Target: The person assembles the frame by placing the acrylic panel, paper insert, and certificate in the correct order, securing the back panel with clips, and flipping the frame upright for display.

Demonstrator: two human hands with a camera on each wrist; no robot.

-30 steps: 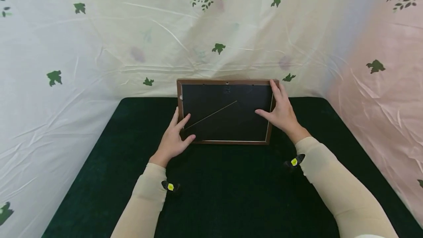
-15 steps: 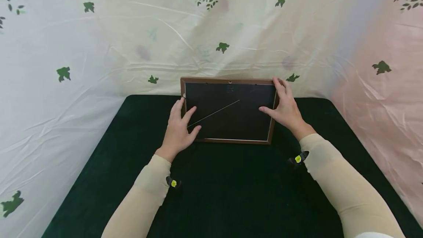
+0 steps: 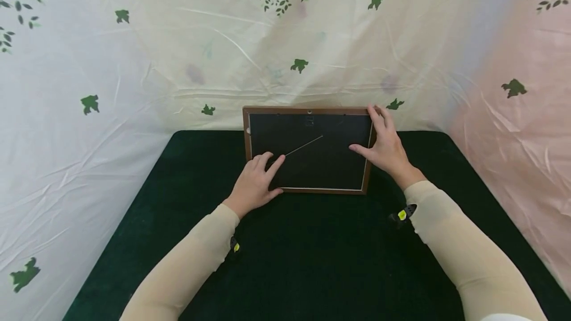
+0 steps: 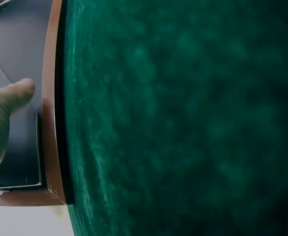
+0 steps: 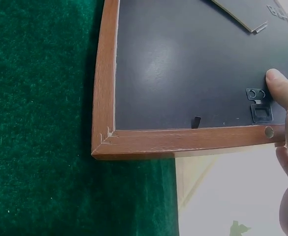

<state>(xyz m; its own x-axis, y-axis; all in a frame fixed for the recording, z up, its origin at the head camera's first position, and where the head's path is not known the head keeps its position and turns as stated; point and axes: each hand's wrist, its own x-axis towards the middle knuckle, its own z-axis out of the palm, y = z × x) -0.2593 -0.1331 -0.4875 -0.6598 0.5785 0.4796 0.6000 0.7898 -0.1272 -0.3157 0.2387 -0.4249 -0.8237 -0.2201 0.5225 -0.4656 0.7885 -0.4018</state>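
A picture frame (image 3: pixel 330 111) with a brown wooden border stands upright at the back of the table, its black backing (image 3: pixel 321 170) turned toward me. An easel-style leg (image 5: pixel 240 14) lies flat against the backing; in the head view its edge shows as a thin diagonal line. My right hand (image 3: pixel 387 145) grips the right side, thumb on the backing and fingers around the border. Over the lower left of the backing lies my left hand (image 3: pixel 253 182), its index fingertip at the diagonal line and its thumb near the bottom border. A metal hanger (image 5: pixel 260 105) is by the right thumb.
Dark green cloth (image 3: pixel 312 261) covers the table. Close behind the frame hangs a pale curtain (image 3: pixel 250 53) printed with green leaves, which also closes off both sides. A small dark metal tab (image 5: pixel 196 122) sticks up at the frame's inner edge.
My left hand has moved from the frame's left border rightward onto the backing, reaching the diagonal line. The right hand keeps its grip, and the frame stands about where it was.
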